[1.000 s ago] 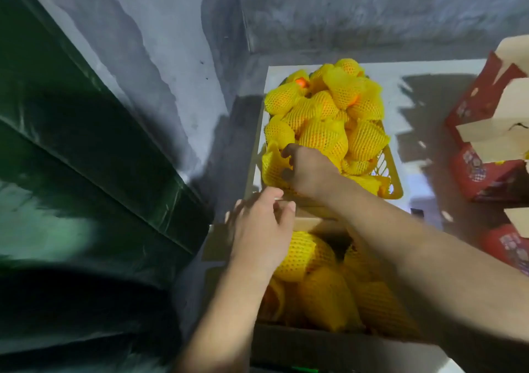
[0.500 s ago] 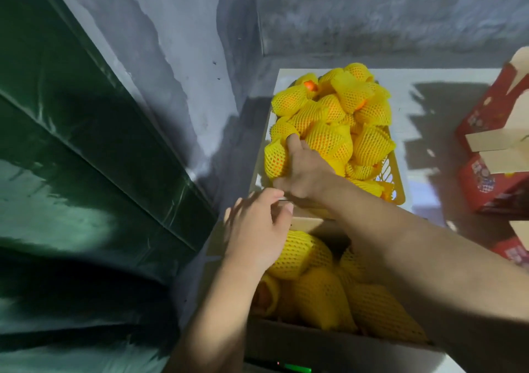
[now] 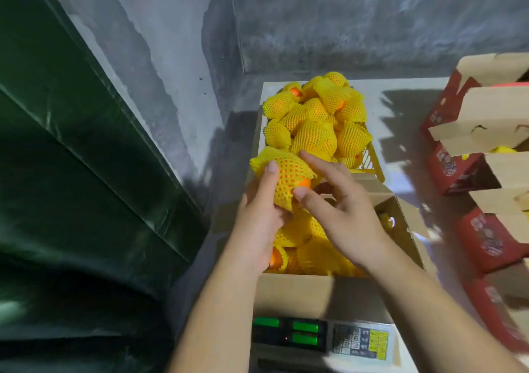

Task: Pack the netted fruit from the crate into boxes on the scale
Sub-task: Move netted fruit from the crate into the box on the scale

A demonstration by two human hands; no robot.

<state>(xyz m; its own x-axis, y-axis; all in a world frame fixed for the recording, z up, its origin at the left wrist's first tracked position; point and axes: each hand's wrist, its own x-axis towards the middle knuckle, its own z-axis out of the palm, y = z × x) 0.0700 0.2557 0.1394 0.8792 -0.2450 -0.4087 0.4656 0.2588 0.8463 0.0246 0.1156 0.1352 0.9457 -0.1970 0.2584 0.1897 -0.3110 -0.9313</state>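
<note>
Since earlier, netted fruit (image 3: pixel 289 178) lifted from crate (image 3: pixel 375 162); my left grip (image 3: pixel 262 221) clasps it, right grip (image 3: pixel 340 209) spread, fingertips steadying. Lower gently into box (image 3: pixel 294 292), left edge.

There is just 1 camera, worn on the person's head. It looks forward and down, from close above, so both arms reach up into the picture from the bottom edge. The scale (image 3: pixel 320 337) sits nearest, at the bottom. The box (image 3: pixel 294 294) is just past it, then the crate (image 3: pixel 373 163). A grey wall (image 3: pixel 372 20) fills the top. The wide lens bends the edges.
</note>
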